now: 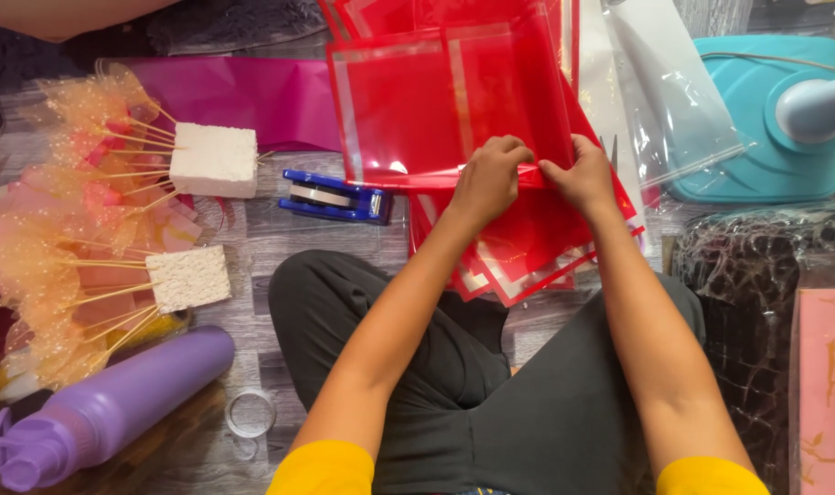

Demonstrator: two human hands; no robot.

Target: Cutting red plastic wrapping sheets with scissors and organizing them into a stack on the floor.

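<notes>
we see left hand (487,179) and right hand (582,174) side by side, both pinching the near edge of a red cellophane sheet (445,101); blue tape dispenser (333,197) just left of them.

Probably a home craft corner: wood-look floor (252,247) strewn with red wrapping sheets (417,101), tape dispenser (335,197), foam blocks (214,159).

Both hands meet at the near edge of the top sheet (454,101), left hand (487,179) beside right hand (583,174). A tape dispenser (335,196) lies left of the fingers, foam blocks (214,159) farther left. A stack of sheets (518,261) lies under the fingers, a bottle (115,403) near-left.
</notes>
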